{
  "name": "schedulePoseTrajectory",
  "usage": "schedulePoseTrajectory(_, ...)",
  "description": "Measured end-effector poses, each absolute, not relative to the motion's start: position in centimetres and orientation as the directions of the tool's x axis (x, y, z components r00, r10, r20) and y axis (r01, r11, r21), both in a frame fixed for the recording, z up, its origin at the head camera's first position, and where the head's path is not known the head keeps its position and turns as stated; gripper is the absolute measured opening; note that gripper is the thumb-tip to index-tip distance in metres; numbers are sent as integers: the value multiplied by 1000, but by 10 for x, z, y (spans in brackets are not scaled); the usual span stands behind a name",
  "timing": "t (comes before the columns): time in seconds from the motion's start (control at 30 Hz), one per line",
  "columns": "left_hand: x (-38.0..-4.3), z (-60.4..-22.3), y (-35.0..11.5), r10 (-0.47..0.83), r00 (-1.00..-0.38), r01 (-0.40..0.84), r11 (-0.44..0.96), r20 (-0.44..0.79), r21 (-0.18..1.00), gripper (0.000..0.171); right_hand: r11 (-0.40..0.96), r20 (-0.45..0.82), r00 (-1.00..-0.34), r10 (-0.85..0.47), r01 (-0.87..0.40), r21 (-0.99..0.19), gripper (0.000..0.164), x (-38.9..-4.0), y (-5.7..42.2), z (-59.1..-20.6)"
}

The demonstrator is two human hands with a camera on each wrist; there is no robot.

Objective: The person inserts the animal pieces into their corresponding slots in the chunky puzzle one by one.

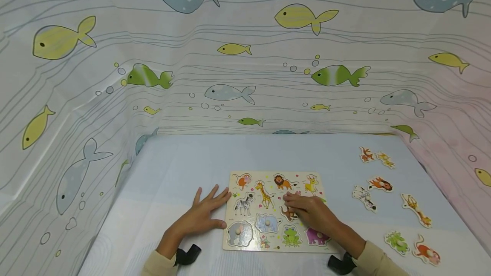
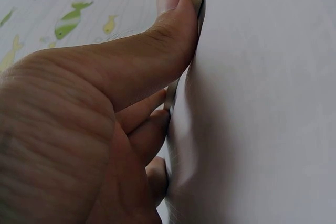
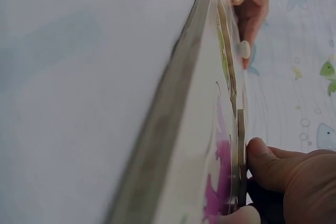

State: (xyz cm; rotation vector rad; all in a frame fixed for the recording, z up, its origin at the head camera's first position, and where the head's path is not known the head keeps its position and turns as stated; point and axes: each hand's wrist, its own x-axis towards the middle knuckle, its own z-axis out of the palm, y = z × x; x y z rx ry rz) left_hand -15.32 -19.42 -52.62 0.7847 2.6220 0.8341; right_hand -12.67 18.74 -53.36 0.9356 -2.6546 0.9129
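A wooden animal peg puzzle board (image 1: 253,248) lies on the table. My left hand (image 1: 205,214) rests flat at its left edge, fingers spread; in the left wrist view its thumb (image 2: 176,19) touches the board's side. My right hand (image 1: 312,212) reaches over the board's right half, with fingertips between the lion and kangaroo pictures. In the right wrist view the fingers and thumb pinch a puzzle piece (image 3: 241,137) close over the board, its picture hidden. Knobbed elephant (image 1: 239,238), grey rhino-like (image 1: 262,224) and purple (image 1: 314,237) pieces sit in the board.
Right of the board lie several loose pieces, among them a zebra (image 1: 364,198), lion (image 1: 380,184), giraffe (image 1: 416,210), frog (image 1: 397,242) and monkey (image 1: 427,250). Two smaller-looking orange and yellow pieces (image 1: 385,159) lie farther back. A fish-patterned cloth (image 1: 245,71) hangs behind.
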Motion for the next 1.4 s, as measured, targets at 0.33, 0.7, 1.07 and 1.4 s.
schedulePoseTrajectory(0.33, -156, -526, -191, 582, -808, 422, 683, -94, 596, 96, 588, 364, -732, -576, -681, -437, 29, -131, 193, -529)
schedulePoseTrajectory(0.7, -158, -524, -189, 585, -807, 433, 683, -86, 588, 95, 620, 347, -724, -596, -689, -374, 31, -133, 196, -528)
schedulePoseTrajectory(1.07, -154, -527, -191, 583, -807, 422, 677, -90, 602, 94, 636, 273, -776, -568, -625, -453, 35, -126, 196, -522)
schedulePoseTrajectory(1.4, -152, -528, -193, 575, -815, 426, 674, -67, 604, 93, 691, 341, -856, -388, -515, -508, 47, -140, 244, -493)
